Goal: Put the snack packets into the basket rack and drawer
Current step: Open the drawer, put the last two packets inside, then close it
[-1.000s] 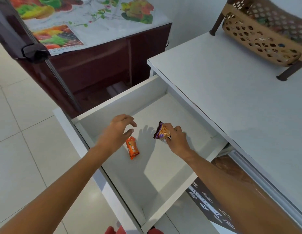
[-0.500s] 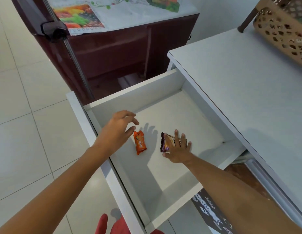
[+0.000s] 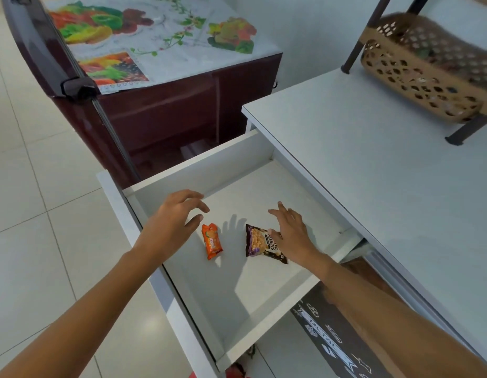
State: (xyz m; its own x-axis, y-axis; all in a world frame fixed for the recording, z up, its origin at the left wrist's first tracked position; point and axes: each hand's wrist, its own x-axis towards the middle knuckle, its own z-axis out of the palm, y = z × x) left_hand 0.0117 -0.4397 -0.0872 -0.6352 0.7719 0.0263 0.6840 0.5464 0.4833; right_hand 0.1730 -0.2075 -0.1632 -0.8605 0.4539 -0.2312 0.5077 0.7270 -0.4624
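Observation:
The white drawer (image 3: 144, 238) is pulled out wide. Two snack packets lie flat on its floor: a small orange packet (image 3: 212, 241) and a dark peanut packet (image 3: 260, 241) to its right. My left hand (image 3: 174, 222) hovers open just left of the orange packet, fingers curled and apart, holding nothing. My right hand (image 3: 291, 233) is open with spread fingers over the right edge of the peanut packet, partly covering it. The tan basket rack (image 3: 417, 75) with holes stands on dark legs at the back right of the white tabletop.
The white tabletop (image 3: 373, 165) runs along the right. A dark red fridge (image 3: 166, 115) with a fruit-print cover stands behind the drawer. Below the drawer lies a dark printed box (image 3: 327, 339). White floor tiles (image 3: 32, 227) fill the left.
My right hand held the peanut packet above the drawer, laid it flat on the drawer floor, and has now opened and slid to its right edge. My left hand barely moved.

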